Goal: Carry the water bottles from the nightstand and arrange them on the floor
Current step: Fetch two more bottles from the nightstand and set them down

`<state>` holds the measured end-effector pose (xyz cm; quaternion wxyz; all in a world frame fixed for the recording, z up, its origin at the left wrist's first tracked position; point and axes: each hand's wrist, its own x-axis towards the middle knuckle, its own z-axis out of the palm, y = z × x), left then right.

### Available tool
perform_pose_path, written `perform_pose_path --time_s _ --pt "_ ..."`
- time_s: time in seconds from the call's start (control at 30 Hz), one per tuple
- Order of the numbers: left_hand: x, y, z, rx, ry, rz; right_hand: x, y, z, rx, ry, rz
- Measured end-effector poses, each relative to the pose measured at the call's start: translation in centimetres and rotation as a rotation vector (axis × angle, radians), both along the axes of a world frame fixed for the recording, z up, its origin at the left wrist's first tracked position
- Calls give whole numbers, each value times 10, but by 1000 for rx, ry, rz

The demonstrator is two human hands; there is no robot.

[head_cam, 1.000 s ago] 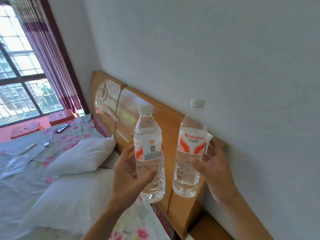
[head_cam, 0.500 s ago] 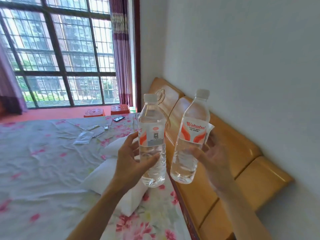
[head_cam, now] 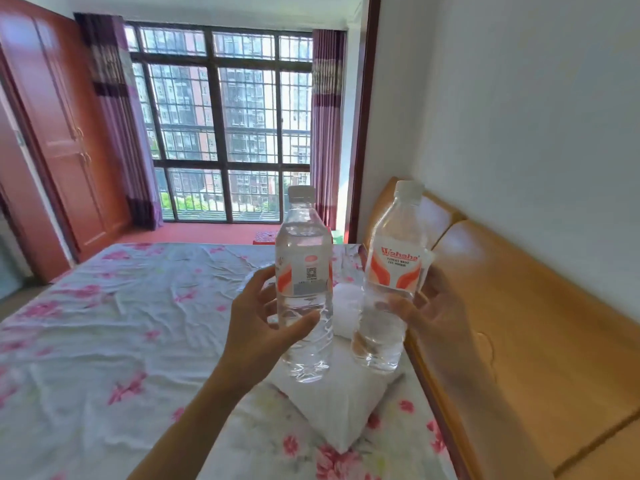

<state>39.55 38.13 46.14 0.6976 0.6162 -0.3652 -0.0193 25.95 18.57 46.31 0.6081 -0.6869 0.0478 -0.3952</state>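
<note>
I hold two clear water bottles with white caps and orange-and-white labels upright in front of me, above the bed. My left hand [head_cam: 258, 323] grips the lower half of the left bottle [head_cam: 304, 268]. The right bottle [head_cam: 391, 271], labelled Wahaha, leans slightly left and is gripped by my right hand [head_cam: 436, 317] from behind, the fingers seen through the water. The two bottles are close but apart. No nightstand is in view.
A bed [head_cam: 121, 323] with a floral sheet fills the lower left, with a white pillow [head_cam: 339, 403] under the bottles. A wooden headboard [head_cam: 519, 323] runs along the right wall. A red wardrobe [head_cam: 59, 133], a barred window [head_cam: 228, 133] and red floor [head_cam: 201, 233] lie beyond.
My view has swung left, from the headboard and wall to the whole bed, window and wardrobe. Both hands keep their bottles in the same hold in front of me.
</note>
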Motion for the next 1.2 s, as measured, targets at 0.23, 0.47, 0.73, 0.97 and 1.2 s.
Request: perform_pose_path --time_s 0.23,0.47,0.73,0.97,1.2 --pt "51 78 15 40 -31 167 81 63 11 82 -57 168" --pt "87 140 18 22 -9 378 165 113 22 77 -48 337" --pt "122 198 18 48 -13 653 265 164 23 65 -58 602" --pt "145 228 25 13 3 833 324 200 33 59 2 776" --pt "138 267 27 77 -3 1021 366 257 44 -9 -7 1003"
